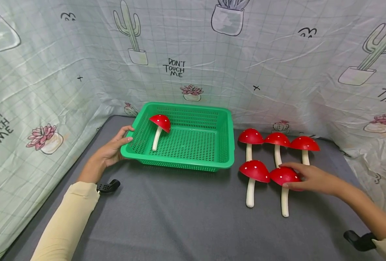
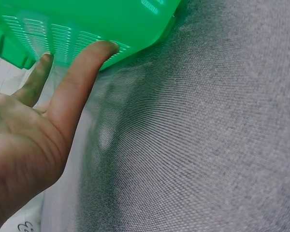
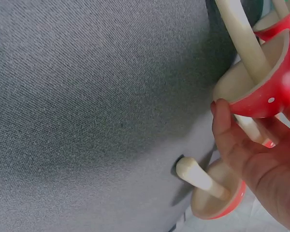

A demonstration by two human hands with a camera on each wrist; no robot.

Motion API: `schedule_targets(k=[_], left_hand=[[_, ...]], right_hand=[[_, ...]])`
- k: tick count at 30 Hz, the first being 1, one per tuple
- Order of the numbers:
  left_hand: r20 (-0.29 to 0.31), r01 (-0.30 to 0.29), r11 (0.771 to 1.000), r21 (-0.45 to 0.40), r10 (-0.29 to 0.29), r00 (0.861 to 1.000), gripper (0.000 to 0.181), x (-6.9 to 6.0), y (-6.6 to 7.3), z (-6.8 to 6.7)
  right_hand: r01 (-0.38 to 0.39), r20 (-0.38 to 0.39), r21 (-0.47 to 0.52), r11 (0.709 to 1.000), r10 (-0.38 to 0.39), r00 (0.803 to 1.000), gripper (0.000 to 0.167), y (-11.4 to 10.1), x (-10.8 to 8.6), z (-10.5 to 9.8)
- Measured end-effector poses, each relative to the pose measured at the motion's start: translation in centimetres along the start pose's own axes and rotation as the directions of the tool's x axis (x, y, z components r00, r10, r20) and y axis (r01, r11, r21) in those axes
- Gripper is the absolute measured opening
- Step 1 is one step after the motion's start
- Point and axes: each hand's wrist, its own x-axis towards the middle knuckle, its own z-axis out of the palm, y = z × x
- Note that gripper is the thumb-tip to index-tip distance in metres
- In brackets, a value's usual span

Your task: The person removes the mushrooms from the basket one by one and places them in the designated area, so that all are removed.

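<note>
In the head view, a green plastic basket (image 1: 226,145) stands on the grey cloth with one red-capped toy mushroom (image 1: 160,123) leaning inside its left end. My left hand (image 1: 113,148) is at the basket's left side; in the left wrist view its straight thumb (image 2: 79,79) touches the slotted wall. Over to the right, my right hand (image 1: 313,177) holds the white-dotted cap of a toy mushroom (image 1: 283,175) between thumb and fingers. That mushroom's pale stem (image 3: 244,43) and hollow underside show in the right wrist view. Another mushroom (image 1: 254,171) lies just left of it.
Behind the front pair lie three more toy mushrooms in a row: left (image 1: 250,136), middle (image 1: 277,139) and right (image 1: 305,143). Grey cloth (image 1: 180,217) covers the table. A printed fabric sheet (image 1: 264,69) hangs behind and along both sides.
</note>
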Motion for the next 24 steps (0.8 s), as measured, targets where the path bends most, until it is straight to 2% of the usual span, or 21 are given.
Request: schedule_targets(k=[5, 12, 24], left_hand=[[-0.013, 0.004, 1.000, 0.011, -0.004, 1.000, 0.024, 0.0, 0.0, -0.1], [-0.011, 0.008, 1.000, -0.001, -0.008, 1.000, 0.024, 0.0, 0.0, 0.2], [0.003, -0.001, 1.000, -0.024, 0.001, 1.000, 0.024, -0.1, 0.0, 0.1]], right_hand=[[-0.002, -0.002, 0.025, 1.000, 0.002, 1.000, 0.071, -0.1, 0.0, 0.4], [0.053, -0.026, 0.014, 0.998, -0.053, 0.998, 0.072, -0.3, -0.3, 0.1], [0.015, 0.012, 0.039, 0.999, -0.016, 1.000, 0.074, -0.4, -0.3, -0.7]])
